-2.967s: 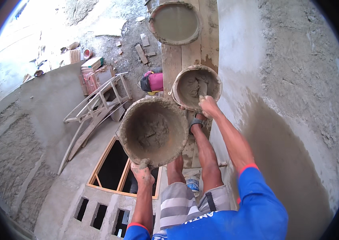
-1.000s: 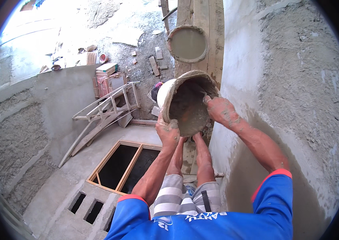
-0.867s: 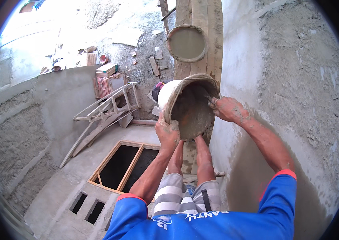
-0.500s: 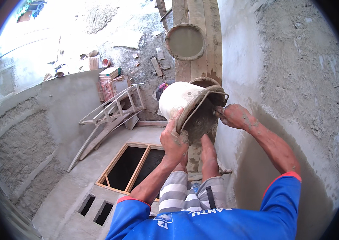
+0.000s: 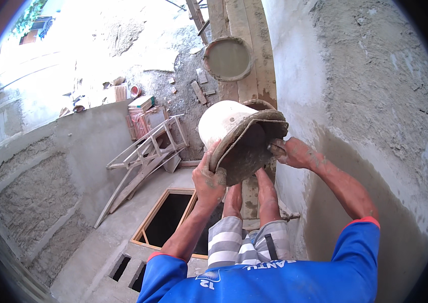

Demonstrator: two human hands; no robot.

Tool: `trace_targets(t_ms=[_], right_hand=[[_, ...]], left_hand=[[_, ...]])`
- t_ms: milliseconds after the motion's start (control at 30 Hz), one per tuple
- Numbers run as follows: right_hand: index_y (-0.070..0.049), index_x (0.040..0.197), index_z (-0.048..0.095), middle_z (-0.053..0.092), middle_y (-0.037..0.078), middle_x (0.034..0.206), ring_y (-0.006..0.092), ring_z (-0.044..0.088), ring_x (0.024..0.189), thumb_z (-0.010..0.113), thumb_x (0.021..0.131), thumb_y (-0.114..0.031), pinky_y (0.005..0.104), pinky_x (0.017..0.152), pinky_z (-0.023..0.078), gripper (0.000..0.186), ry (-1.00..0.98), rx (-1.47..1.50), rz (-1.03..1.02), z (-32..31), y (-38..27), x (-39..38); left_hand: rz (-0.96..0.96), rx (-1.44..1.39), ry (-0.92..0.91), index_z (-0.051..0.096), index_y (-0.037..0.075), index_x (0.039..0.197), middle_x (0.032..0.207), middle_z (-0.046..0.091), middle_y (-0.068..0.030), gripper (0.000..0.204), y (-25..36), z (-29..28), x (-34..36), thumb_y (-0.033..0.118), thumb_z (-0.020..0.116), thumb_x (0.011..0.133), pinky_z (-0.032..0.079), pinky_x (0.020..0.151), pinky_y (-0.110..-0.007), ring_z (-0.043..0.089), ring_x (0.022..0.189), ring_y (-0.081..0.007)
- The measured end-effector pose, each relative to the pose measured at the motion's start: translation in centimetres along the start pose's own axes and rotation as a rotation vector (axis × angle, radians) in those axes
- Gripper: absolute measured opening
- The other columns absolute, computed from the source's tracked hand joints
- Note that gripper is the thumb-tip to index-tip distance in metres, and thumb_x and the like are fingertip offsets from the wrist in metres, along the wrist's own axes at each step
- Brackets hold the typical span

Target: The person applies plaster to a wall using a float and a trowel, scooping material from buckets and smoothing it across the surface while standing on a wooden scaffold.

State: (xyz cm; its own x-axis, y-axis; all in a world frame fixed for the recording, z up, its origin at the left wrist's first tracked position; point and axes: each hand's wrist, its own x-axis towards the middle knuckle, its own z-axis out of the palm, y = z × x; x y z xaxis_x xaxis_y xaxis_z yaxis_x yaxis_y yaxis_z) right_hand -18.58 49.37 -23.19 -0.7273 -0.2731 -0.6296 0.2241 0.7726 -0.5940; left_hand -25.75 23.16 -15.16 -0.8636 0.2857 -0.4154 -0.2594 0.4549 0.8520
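A white bucket, its rim and inside coated in grey mortar, is held up tilted with its mouth turned toward me. My left hand grips the rim on the left, thumb and palm smeared with mortar. At the right side of the mouth, my right hand is closed around a trowel; most of the trowel is hidden by the hand and the bucket. Behind the bucket shows part of another mortar-crusted container.
A round tub of grey liquid sits farther along the wooden planks. A partly wet plastered wall rises close on the right. Lower left are a wood-framed floor opening and a leaning wooden rack.
The bucket has tipped so its mouth faces me more, and my left hand has shifted slightly left and down with it. My right hand stays at the mouth's right side.
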Motion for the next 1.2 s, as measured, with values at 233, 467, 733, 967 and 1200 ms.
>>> trace_targets(t_ms=[233,467,733,967,1200], right_hand=[[-0.007,0.124,0.054,0.066,0.023,0.088,0.0425,0.063,0.084,0.066,0.082,-0.024,0.0486,0.073,0.051,0.047,0.109,0.145,0.036,1.4,-0.1,-1.0],[-0.008,0.123,0.056,0.066,0.022,0.098,0.0404,0.064,0.085,0.069,0.080,-0.026,0.0466,0.075,0.051,0.048,0.268,0.157,-0.014,3.5,0.9,-0.9],[-0.005,0.120,0.057,0.064,0.021,0.108,0.0403,0.063,0.091,0.067,0.080,-0.019,0.0440,0.079,0.052,0.044,0.369,0.512,-0.009,5.2,-1.3,0.5],[-0.004,0.122,0.057,0.064,0.022,0.107,0.0400,0.062,0.095,0.068,0.077,-0.017,0.0425,0.082,0.051,0.048,0.340,0.327,0.014,3.5,-2.5,1.1],[-0.004,0.123,0.056,0.064,0.023,0.106,0.0412,0.062,0.095,0.067,0.078,-0.017,0.0428,0.083,0.050,0.049,0.414,0.471,0.068,5.9,-2.5,1.7]], left_hand=[[0.042,-0.077,-0.014,0.047,-0.006,0.133,0.124,0.059,-0.0119,0.064,1.0,0.3,1.2,-0.012,0.047,0.069,0.039,0.103,-0.030,0.054,0.116,-0.0163],[0.077,-0.198,-0.054,0.046,-0.005,0.135,0.126,0.058,-0.0138,0.069,2.4,0.1,1.4,-0.014,0.046,0.066,0.038,0.104,-0.031,0.053,0.118,-0.0175],[0.131,-0.294,-0.030,0.047,-0.005,0.134,0.127,0.058,-0.0146,0.064,1.2,0.2,2.5,-0.010,0.047,0.071,0.039,0.103,-0.031,0.053,0.119,-0.0182],[0.006,-0.286,-0.005,0.044,-0.005,0.137,0.129,0.056,-0.0129,0.069,0.3,0.8,2.6,-0.011,0.048,0.068,0.038,0.104,-0.030,0.052,0.119,-0.0166],[0.019,-0.302,0.026,0.055,-0.002,0.125,0.099,0.060,0.0006,0.055,-0.3,1.8,3.0,-0.007,0.054,0.070,0.046,0.075,-0.021,0.054,0.083,-0.0076]])
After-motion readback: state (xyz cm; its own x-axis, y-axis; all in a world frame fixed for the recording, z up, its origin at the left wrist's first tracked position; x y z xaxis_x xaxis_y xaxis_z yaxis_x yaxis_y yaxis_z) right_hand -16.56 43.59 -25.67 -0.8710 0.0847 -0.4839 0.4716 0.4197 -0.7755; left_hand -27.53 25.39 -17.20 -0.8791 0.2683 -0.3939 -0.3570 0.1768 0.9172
